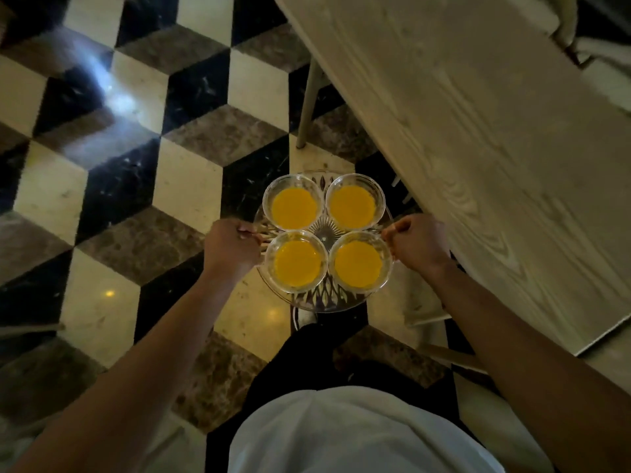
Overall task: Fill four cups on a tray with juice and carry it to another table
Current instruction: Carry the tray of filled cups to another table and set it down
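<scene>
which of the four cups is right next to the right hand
The near-right cup, closest to the body on the table side. Its rim sits against the right hand gripping the tray; the other three sit farther off.

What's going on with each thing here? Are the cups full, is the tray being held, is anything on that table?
Tray: clear glass, held level above the floor, not on the table.
Four cups: upright on the tray, all filled with orange juice.
Left hand: grip closed on the tray's left edge.
Right hand: grip closed on the tray's right edge.
Table: beside the tray, nothing on its visible part.
</scene>
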{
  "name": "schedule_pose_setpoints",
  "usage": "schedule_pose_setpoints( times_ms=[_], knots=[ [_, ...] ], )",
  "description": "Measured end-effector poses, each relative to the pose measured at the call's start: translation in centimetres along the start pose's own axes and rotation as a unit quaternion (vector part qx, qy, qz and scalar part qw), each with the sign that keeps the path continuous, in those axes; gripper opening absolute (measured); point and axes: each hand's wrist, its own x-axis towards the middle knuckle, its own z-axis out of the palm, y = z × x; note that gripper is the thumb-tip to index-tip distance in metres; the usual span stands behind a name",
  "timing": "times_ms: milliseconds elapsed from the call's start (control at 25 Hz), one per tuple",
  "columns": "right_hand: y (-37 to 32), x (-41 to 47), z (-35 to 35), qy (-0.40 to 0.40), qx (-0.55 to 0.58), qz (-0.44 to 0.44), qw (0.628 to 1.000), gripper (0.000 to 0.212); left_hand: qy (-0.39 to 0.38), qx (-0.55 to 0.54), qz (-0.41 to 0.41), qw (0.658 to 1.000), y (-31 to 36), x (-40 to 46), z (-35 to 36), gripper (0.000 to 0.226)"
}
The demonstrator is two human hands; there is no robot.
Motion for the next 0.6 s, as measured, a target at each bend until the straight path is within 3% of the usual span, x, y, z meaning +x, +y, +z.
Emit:
schedule_pose_setpoints(
  times_ms=[600],
  knots=[
    [-4.0, 12.4, -1.7, 0.094, 0.060, 0.121, 0.986, 0.012, -0.081, 0.091, 0.064, 0.990, 13.4, 15.4, 2.8, 0.007]
  ],
)
